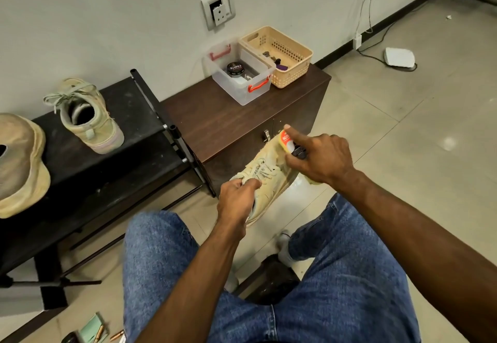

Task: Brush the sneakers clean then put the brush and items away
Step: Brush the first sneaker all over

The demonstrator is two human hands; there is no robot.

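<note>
Sneaker [265, 181] sits mid-frame, held in the air above the knees, toe pointing to 1 o'clock toward the cabinet [228, 119]; only one view, the head cam. L hand [238, 200] grips it at the collar/lace end, fingers curled round the tongue; R hand [320, 159] holds the brush [289, 142] against the toe, forefinger stretched along its back, other fingers wrapped. Second sneaker [86, 119] stands on the rack [113, 154] at 9 o'clock, well apart.

To do this step well, I'd say: keep the L grip firm so the shoe doesn't twist; short strokes from toe toward laces, w/ light pressure; turn the shoe to reach the sides & sole edge. Clear box [239, 79] w/ a tin, at 12 o'clock on the cabinet beside the basket [279, 54], is prob. where the brush goes after.
</note>
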